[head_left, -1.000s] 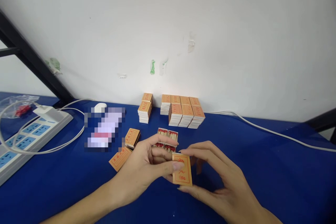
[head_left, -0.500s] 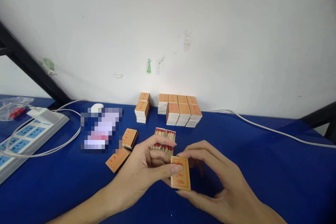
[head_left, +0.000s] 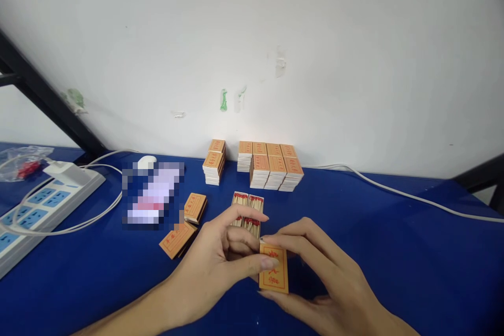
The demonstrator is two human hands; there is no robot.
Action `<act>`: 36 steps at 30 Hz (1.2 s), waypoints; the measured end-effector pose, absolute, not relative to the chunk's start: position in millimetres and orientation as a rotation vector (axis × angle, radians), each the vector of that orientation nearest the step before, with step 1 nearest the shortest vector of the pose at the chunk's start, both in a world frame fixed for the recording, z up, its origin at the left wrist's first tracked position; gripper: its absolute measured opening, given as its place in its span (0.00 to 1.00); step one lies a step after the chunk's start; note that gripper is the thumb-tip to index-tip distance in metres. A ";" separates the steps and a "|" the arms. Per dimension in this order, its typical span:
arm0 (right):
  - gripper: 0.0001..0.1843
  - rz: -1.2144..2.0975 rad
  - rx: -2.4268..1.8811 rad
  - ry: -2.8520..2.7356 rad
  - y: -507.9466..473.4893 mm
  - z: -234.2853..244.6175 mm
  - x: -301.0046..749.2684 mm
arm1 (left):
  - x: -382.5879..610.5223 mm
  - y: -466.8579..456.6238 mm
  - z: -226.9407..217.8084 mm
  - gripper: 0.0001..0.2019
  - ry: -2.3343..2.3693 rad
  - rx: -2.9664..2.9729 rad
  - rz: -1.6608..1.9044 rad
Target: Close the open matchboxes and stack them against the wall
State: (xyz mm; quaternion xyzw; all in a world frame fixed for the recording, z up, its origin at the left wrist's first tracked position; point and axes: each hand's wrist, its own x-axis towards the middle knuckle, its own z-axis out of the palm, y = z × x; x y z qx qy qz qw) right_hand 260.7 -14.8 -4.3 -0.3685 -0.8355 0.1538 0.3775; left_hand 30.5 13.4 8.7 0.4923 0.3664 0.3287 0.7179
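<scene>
Between both hands is an orange matchbox (head_left: 275,275) with red lettering, held close to me over the table. My left hand (head_left: 224,254) presses its thumb on the printed face, with its other fingers behind the box and the index finger stretched out above. My right hand (head_left: 326,268) grips the box's upper and lower ends between fingertips and thumb. Just beyond my left fingers lie match trays (head_left: 255,203) filled with red-tipped matches, partly hidden by that hand. Left of my left wrist are orange matchbox sleeves (head_left: 178,239), some stacked.
Stacks of matchboxes (head_left: 271,165) stand at the back against the wall, with a smaller stack (head_left: 213,161) left of them. A blurred phone (head_left: 157,194), a white mouse (head_left: 147,161) and a power strip (head_left: 47,205) with cables lie to the left. A white cable (head_left: 401,197) runs along the right.
Both hands have shifted the matchbox slightly towards me and to the right. The grip looks much the same, and the stacks and trays stay where they were.
</scene>
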 end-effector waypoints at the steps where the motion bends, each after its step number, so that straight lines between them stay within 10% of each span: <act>1: 0.24 0.423 -0.942 -2.125 -14.6 -4.6 261.1 | 30.3 13.7 7.4 0.26 0.810 1.090 0.724; 11: 0.23 0.347 -0.933 -2.182 -12.0 -1.1 267.0 | 30.0 13.5 10.1 0.23 0.882 1.231 0.759; 17: 0.24 0.140 -1.259 -2.069 4.4 -11.2 280.6 | 9.7 26.9 20.1 0.11 1.569 2.402 1.142; 24: 0.21 0.293 -1.687 -1.985 21.3 -27.3 303.4 | -5.6 39.4 24.8 0.18 2.312 2.864 0.366; 36: 0.21 0.212 -1.710 -1.964 18.6 -31.3 310.4 | -4.7 32.8 14.2 0.09 2.272 2.936 0.145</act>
